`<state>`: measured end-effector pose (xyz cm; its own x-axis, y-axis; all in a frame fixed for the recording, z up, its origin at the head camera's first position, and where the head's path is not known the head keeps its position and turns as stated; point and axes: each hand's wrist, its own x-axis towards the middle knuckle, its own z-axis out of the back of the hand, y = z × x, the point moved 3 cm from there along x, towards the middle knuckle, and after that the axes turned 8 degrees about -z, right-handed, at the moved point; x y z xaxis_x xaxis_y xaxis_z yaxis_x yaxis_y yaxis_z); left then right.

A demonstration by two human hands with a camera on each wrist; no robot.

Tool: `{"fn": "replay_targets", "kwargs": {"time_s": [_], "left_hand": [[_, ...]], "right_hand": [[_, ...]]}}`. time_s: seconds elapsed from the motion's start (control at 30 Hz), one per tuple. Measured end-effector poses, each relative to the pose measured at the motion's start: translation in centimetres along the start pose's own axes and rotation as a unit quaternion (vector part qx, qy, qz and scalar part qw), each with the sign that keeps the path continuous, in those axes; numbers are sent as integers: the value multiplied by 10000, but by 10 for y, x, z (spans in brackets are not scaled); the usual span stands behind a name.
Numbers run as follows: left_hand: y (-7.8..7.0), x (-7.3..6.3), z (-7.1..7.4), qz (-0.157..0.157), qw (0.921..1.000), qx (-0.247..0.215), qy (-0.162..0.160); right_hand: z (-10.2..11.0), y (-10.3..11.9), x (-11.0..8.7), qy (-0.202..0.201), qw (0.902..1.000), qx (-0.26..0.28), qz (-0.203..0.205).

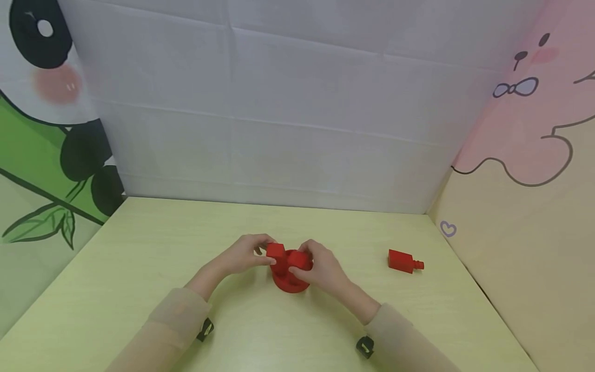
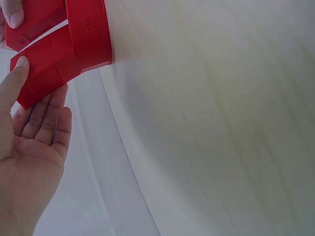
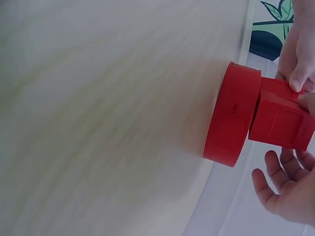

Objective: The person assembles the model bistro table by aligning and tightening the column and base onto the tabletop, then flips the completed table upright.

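Observation:
A round red base (image 1: 292, 287) with a raised wall sits on the table, and two red rectangular blocks stand up from it. My left hand (image 1: 241, 254) pinches the left block (image 1: 276, 251) between thumb and fingers. On the other side, my right hand (image 1: 329, 273) grips the right block (image 1: 298, 260) near its top. In the left wrist view the left block (image 2: 47, 64) tilts slightly, its lower end at the base (image 2: 89, 34). The right wrist view has the right block (image 3: 280, 120) close against the base (image 3: 234, 115); the blocks' lower ends are hidden.
A third red block (image 1: 401, 261) with a narrow ridged stub lies on its side on the table (image 1: 186, 227), to the right. A white backdrop (image 1: 288, 129) rises behind, with cartoon-printed panels at both sides. Small black objects (image 1: 365, 346) sit by the sleeves.

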<state>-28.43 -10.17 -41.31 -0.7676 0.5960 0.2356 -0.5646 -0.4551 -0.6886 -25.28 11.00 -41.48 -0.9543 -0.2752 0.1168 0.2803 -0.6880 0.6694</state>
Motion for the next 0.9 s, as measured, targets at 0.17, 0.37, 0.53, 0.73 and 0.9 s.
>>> {"fn": "replay_targets", "kwargs": {"time_s": [0.17, 0.37, 0.53, 0.73, 0.9], "left_hand": [[0, 0, 0, 31, 10000, -21, 21], [1, 1, 0, 29, 10000, -11, 38], [2, 1, -1, 4, 10000, -45, 45], [4, 2, -1, -24, 10000, -60, 44], [5, 2, -2, -90, 9999, -76, 43]], "right_hand": [[-3, 1, 1, -8, 9996, 57, -288], [-1, -2, -2, 173, 9996, 8, -238], [10, -4, -3, 376, 9971, 248, 611], [20, -6, -1, 564, 9799, 40, 1915], [17, -9, 2, 781, 9722, -177, 2201]]}}
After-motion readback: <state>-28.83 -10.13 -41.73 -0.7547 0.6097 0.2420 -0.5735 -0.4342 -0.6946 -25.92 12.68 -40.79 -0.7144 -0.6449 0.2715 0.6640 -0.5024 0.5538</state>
